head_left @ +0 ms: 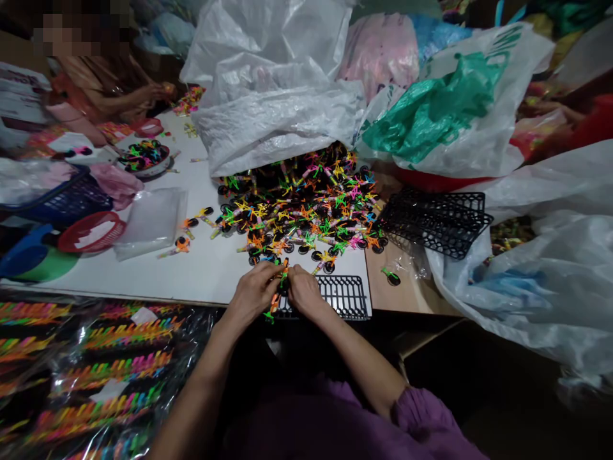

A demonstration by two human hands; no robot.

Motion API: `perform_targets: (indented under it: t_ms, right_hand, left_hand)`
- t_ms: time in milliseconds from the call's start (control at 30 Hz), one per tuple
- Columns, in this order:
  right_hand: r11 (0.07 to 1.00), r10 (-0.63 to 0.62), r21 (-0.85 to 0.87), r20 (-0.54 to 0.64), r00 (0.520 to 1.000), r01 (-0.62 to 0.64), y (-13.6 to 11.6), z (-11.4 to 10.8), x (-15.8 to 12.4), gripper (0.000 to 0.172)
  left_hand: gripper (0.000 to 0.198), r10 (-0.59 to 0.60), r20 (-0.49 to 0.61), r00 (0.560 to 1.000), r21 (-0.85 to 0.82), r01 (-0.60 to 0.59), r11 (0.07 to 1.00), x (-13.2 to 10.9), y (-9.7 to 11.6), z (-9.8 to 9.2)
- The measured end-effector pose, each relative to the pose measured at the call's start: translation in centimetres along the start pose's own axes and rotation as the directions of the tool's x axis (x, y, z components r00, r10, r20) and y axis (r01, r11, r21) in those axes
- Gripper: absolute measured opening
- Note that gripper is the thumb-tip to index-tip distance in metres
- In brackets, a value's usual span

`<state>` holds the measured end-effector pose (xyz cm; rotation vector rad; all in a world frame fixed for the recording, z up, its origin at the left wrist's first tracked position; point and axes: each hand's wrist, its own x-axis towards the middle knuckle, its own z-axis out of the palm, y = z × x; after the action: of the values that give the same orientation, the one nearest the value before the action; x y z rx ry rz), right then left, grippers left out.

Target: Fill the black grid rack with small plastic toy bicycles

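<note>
My left hand [256, 291] and my right hand [302, 292] meet at the near edge of a white table [205, 271]. Both have their fingers pinched around small colourful plastic toy pieces [282, 281], orange and green with black discs. Just under and to the right of my right hand lies a black plastic grid tray [347, 295]. Behind the hands spreads a big pile of the same small toys [306, 207], spilling out of a white plastic bag [272, 121].
A stack of black grid trays [438, 220] lies right of the pile. Large plastic bags [541, 281] crowd the right and back. Packed rows of toys in clear wrap [96, 370] lie at lower left. Baskets, a bowl of toys [143, 158] and another person [103, 83] are far left.
</note>
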<state>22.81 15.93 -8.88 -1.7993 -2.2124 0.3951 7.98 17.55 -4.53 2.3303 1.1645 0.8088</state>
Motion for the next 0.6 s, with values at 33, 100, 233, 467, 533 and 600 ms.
perform_targets:
  t_ms: [33, 100, 233, 467, 533, 600]
  right_hand:
    - [1.0, -0.003, -0.012, 0.018, 1.0, 0.003, -0.1, 0.0, 0.1, 0.022]
    - [1.0, -0.008, -0.017, 0.055, 0.998, 0.009, -0.3, -0.1, 0.3, 0.023]
    - [1.0, -0.018, 0.012, 0.054, 0.998, 0.017, -0.2, -0.4, 0.1, 0.022]
    - [0.99, -0.095, -0.106, -0.046, 0.994, 0.09, 3.6, -4.4, -1.8, 0.025]
    - [0.959, -0.131, -0.254, -0.001, 0.991, 0.126, 4.8, -5.3, -1.8, 0.019]
    - [0.93, -0.19, -0.309, 0.053, 0.98, 0.197, 5.5, -5.6, -1.7, 0.017]
  left_hand:
    - [0.025, 0.0, 0.025, 1.0, -0.01, 0.0, 1.0, 0.0, 0.0, -0.2]
    - [0.029, 0.02, 0.082, 0.996, -0.009, -0.019, 1.0, 0.2, 0.0, -0.5]
    - [0.027, 0.074, 0.144, 0.987, 0.053, -0.083, 0.995, 0.5, 0.3, -0.5]
    - [0.027, 0.064, 0.18, 0.982, -0.012, -0.062, 0.998, -0.6, 0.7, -0.9]
    - [0.027, 0.068, 0.168, 0.983, -0.042, -0.062, 0.997, -0.9, 0.9, -0.9]
    - [0.027, 0.068, 0.152, 0.986, -0.065, -0.059, 0.996, -1.2, 1.1, -0.9]
